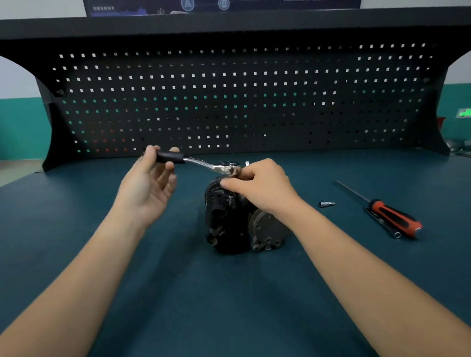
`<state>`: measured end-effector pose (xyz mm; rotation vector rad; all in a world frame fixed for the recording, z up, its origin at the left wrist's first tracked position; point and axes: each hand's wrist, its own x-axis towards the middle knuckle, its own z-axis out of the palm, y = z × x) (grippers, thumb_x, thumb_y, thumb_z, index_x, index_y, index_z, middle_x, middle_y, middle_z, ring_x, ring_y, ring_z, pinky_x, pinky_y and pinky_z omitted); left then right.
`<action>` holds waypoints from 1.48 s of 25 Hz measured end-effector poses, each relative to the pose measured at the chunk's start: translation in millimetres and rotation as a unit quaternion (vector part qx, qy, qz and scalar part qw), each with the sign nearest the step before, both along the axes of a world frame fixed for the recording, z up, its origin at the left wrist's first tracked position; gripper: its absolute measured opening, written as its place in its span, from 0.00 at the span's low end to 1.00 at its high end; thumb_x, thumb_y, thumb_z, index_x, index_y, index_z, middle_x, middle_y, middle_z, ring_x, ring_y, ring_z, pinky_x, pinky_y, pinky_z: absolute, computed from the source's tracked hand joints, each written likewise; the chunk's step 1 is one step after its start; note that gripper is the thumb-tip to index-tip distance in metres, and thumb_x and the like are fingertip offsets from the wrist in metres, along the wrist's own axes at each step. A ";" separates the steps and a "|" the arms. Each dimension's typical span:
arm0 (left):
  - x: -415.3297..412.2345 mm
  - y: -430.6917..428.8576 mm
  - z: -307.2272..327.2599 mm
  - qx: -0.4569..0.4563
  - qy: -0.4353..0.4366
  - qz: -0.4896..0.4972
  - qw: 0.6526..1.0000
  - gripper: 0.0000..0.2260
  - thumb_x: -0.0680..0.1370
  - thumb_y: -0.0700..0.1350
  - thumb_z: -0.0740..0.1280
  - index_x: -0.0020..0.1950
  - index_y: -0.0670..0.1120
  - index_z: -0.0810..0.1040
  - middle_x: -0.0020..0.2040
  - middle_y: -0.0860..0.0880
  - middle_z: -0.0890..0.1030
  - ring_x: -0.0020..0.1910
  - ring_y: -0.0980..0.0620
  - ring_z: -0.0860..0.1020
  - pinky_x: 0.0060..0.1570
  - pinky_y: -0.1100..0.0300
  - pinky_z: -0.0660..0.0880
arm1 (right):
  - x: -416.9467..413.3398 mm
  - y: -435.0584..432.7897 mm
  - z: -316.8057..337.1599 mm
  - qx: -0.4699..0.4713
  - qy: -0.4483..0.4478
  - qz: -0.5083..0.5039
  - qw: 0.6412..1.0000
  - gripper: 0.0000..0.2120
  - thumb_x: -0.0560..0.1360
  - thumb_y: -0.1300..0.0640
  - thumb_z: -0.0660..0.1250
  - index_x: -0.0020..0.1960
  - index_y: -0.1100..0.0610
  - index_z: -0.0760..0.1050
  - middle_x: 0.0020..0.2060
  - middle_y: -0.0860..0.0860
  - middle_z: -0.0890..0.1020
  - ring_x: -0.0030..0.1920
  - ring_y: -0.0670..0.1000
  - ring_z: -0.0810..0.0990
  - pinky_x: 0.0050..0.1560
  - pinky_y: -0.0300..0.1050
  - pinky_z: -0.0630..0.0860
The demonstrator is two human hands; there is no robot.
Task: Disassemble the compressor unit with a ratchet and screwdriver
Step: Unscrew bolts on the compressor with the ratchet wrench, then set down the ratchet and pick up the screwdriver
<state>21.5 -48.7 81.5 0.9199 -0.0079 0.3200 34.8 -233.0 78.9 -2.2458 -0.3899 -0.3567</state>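
The black ribbed-metal compressor unit [228, 221] stands on the dark teal worktop [185, 304], just under the right hand [262, 186]; its fingers [230, 182] are clamped on the chrome head of the black-handled ratchet [205, 163]; the left hand [148, 183] pinches the handle; right of these fingers lie a small silver bit [327, 203] and a red-and-black screwdriver [391, 214].

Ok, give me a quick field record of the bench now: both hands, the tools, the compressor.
left hand: holds the ratchet by its black handle
right hand: fingers curled at the ratchet's head, atop the compressor
compressor: on the bench, centre, under the right hand
screwdriver: lying on the bench to the right, untouched
small metal bit: on the bench between compressor and screwdriver
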 end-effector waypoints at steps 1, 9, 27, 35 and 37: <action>1.6 0.7 -2.2 0.001 -0.016 0.000 1.000 0.07 0.81 0.48 0.58 0.46 0.50 0.72 0.41 0.51 0.85 0.28 0.61 0.77 0.27 0.69 0.74 | 1.8 -1.6 -0.3 -0.018 0.006 0.018 1.000 0.17 0.71 0.45 0.69 0.40 0.60 0.82 0.33 0.51 0.80 0.42 0.51 0.78 0.56 0.51 0.71; 4.0 -5.8 1.1 -0.027 -0.071 0.056 0.996 0.07 0.82 0.46 0.59 0.46 0.46 0.72 0.38 0.49 0.85 0.27 0.59 0.76 0.30 0.69 0.74 | 7.7 -2.1 -0.8 -0.103 -0.017 0.060 0.993 0.07 0.71 0.54 0.71 0.43 0.58 0.83 0.40 0.52 0.84 0.43 0.49 0.79 0.47 0.45 0.76; -54.0 179.1 -58.8 -0.274 0.013 0.189 0.943 0.04 0.63 0.38 0.52 0.31 0.48 0.61 0.20 0.55 0.69 0.15 0.59 0.59 0.19 0.71 0.57 | 2.7 179.1 -48.9 -0.023 0.068 0.159 0.985 0.05 0.71 0.59 0.70 0.45 0.59 0.81 0.46 0.55 0.83 0.51 0.55 0.79 0.51 0.45 0.75; -43.1 181.4 -65.8 -0.270 0.048 0.155 0.949 0.15 0.82 0.45 0.49 0.36 0.46 0.62 0.20 0.53 0.71 0.14 0.58 0.59 0.18 0.70 0.56 | 36.5 225.7 -88.3 -0.061 0.080 0.064 0.993 0.07 0.74 0.52 0.67 0.48 0.53 0.81 0.48 0.50 0.83 0.49 0.53 0.80 0.40 0.41 0.71; -41.6 181.0 -65.3 -0.256 0.067 0.163 0.951 0.15 0.82 0.46 0.49 0.36 0.46 0.62 0.21 0.54 0.71 0.14 0.58 0.59 0.19 0.70 0.57 | 35.6 226.6 -88.8 -0.058 0.068 0.069 0.994 0.09 0.74 0.50 0.67 0.50 0.53 0.80 0.49 0.50 0.82 0.49 0.53 0.79 0.41 0.42 0.71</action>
